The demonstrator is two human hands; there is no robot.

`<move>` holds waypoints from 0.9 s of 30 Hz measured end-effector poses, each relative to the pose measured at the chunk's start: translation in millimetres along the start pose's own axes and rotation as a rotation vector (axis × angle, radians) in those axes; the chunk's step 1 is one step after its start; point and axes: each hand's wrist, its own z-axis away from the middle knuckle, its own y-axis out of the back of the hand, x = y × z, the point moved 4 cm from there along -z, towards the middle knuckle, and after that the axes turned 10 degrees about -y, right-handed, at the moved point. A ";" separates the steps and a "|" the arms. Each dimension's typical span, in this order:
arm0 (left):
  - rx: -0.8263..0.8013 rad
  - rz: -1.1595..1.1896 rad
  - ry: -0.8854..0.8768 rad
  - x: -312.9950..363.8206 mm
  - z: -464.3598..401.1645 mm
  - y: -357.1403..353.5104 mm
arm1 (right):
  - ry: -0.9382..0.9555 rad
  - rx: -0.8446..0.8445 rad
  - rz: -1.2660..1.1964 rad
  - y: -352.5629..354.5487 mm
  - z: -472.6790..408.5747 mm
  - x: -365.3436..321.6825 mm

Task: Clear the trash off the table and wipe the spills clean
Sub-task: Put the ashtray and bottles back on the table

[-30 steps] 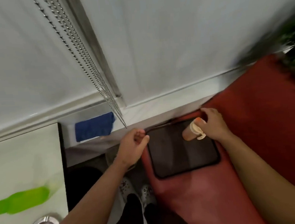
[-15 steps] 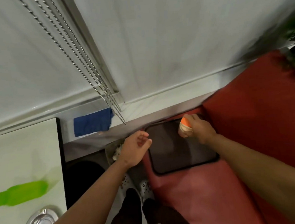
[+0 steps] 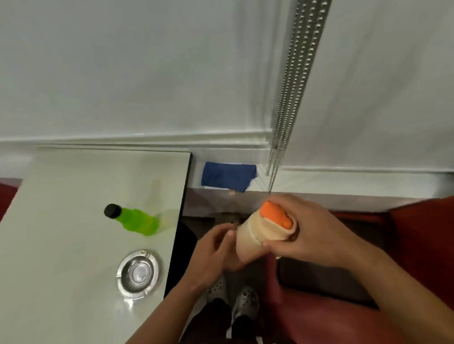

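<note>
My right hand [image 3: 309, 233] grips a beige bottle with an orange top [image 3: 263, 231], held in the air between the white table [image 3: 51, 267] and the red seat [image 3: 438, 250]. My left hand [image 3: 216, 251] is just left of the bottle, its fingers loosely curled and touching the bottle's lower side. On the table stand a green bottle with a black cap [image 3: 134, 218] and a round metal ashtray [image 3: 137, 274]. A blue cloth [image 3: 227, 176] lies on the white ledge by the wall.
A dark tray [image 3: 318, 276] lies on the red seat under my right forearm. Bead chains [image 3: 289, 85] hang down from the upper right to the ledge. My feet in pale clogs [image 3: 238, 295] stand on the dark floor beside the table's edge.
My right hand has lifted the beige bottle off the dark tray and brought it left towards my left hand. My view has swung left, bringing the table, green bottle and ashtray fully into sight.
</note>
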 end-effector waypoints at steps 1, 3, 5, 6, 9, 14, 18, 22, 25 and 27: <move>0.062 0.030 0.005 0.6 12.1 11.1 | 0.053 -0.005 -0.004 -4.2 -0.7 -21.4; 0.202 0.135 0.033 0.8 37.4 33.4 | 0.153 -0.022 0.001 -16.2 -2.6 -60.5; 0.327 0.158 0.030 2.9 60.8 56.5 | 0.226 -0.044 0.008 -32.5 -6.6 -94.2; 0.377 0.137 0.021 0.2 73.4 68.9 | 0.252 -0.059 0.011 -42.6 -9.6 -109.2; 0.482 0.159 0.017 -11.1 110.8 102.7 | 0.311 -0.132 0.037 -78.8 -18.4 -153.3; 0.655 0.075 0.002 -50.6 173.3 153.1 | 0.429 -0.269 0.130 -143.8 -18.2 -225.0; 0.777 0.122 0.071 -74.8 223.8 185.9 | 0.481 -0.365 0.143 -197.0 -8.7 -278.1; 0.872 0.131 0.123 -95.0 277.1 213.4 | 0.554 -0.438 0.161 -251.9 6.2 -322.8; 0.952 0.095 0.168 -111.8 317.4 229.2 | 0.619 -0.496 0.205 -289.0 16.6 -351.8; 0.995 0.063 0.179 -118.2 341.5 240.6 | 0.654 -0.520 0.232 -311.6 23.1 -367.5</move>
